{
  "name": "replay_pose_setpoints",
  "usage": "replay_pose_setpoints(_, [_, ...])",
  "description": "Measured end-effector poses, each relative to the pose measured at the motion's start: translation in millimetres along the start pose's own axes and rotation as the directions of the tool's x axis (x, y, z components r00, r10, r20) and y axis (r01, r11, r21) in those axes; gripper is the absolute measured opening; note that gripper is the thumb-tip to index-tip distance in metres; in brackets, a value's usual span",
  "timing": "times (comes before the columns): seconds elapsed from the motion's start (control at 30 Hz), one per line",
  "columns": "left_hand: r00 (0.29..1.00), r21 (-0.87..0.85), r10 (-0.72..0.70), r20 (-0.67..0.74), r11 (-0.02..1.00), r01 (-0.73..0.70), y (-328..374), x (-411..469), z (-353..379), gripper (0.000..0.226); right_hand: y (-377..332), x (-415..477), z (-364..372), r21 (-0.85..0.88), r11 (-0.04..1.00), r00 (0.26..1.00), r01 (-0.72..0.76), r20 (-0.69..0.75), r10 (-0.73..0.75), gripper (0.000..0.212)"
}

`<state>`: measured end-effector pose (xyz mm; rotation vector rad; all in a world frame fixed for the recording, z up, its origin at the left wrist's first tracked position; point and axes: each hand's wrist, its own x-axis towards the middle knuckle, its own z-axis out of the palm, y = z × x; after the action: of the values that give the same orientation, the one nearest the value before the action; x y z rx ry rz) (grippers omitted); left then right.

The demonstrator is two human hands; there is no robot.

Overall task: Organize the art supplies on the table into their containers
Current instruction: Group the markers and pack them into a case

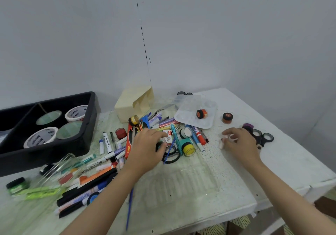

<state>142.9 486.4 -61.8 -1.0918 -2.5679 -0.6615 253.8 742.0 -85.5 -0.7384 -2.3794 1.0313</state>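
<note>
Markers and pens [101,169] lie scattered across the white table [283,163], mixed with small paint pots such as a yellow one [189,148]. My left hand [147,145] reaches into the middle of the pile, fingers and thumb curled round a small white box [168,138]. Near it lie black scissors [171,155] and a blue brush [130,203]. My right hand [240,142] hovers low to the right, pinching a small clear pot [230,138]. An orange-lidded pot [227,117] stands behind it.
A black divided tray [87,125] at the left holds white tape rolls [76,113]. A cream box [133,103] stands by the wall, and a clear palette [190,118] lies beside it. Clear plastic cases lie at the front left [60,167] and front middle [181,180]. Black scissors [263,138] lie by the right edge.
</note>
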Motion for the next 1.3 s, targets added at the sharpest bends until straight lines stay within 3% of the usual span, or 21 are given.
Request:
replay_pose_setpoints(0.17, [0.997, -0.019, -0.052, 0.049, 0.998, 0.053, -4, 31, 0, 0.017, -7, -7, 3, 0.185, 0.982, 0.992, 0.028, -0.123, -0.006, 0.022])
replay_pose_setpoints(0.3, [0.983, 0.007, 0.022, 0.183, 1.0, -0.024, 5, 41, 13, 0.019, -12, -15, 6, 0.264, 0.963, 0.99, 0.047, -0.143, -0.009, 0.026])
replay_pose_setpoints(0.4, [0.971, 0.047, 0.001, 0.24, 0.999, -0.012, 8, 47, 24, 0.024, -12, -20, 6, 0.308, 0.951, 0.99, 0.038, -0.139, 0.006, 0.023])
replay_pose_setpoints(0.73, [0.969, 0.146, -0.063, 0.238, 0.989, 0.029, 14, 66, 36, 0.02, -6, -25, 10, 0.304, 0.95, 0.987, 0.069, -0.157, -0.022, 0.024])
replay_pose_setpoints(1.03, [0.939, 0.103, -0.157, 0.305, 0.986, 0.131, 25, 76, 37, 0.019, -9, -29, 13, 0.307, 0.946, 0.986, 0.101, -0.156, -0.055, 0.026])
replay_pose_setpoints(1.17, [0.931, 0.114, -0.185, 0.315, 0.981, 0.156, 29, 75, 33, 0.018, -14, -34, 9, 0.367, 0.926, 0.992, 0.083, -0.121, -0.041, 0.026])
replay_pose_setpoints(1.3, [0.926, 0.111, -0.209, 0.314, 0.977, 0.182, 28, 76, 18, 0.006, -19, -37, 2, 0.443, 0.896, 0.999, 0.035, 0.016, -0.047, 0.027])
